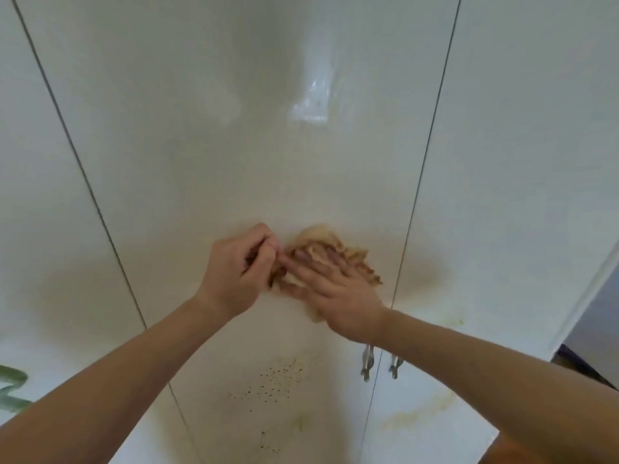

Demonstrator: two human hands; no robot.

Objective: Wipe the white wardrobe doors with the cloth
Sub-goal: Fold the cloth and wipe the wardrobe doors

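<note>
A glossy white wardrobe door (254,135) fills the middle of the head view, with narrower doors at its left (40,202) and right (522,182). A crumpled beige cloth (321,241) is pressed against the middle door. My right hand (338,286) lies flat over the cloth, fingers spread, holding it to the surface. My left hand (239,269) is beside it, fingers curled, pinching the cloth's left edge. Dark specks (278,380) and yellowish smears (418,413) mark the doors lower down.
Two metal handles (368,363) hang where the middle and right doors meet, just under my right wrist. The right door's edge (582,296) stands out toward a dark gap at the far right. A green object (11,386) shows at the left edge.
</note>
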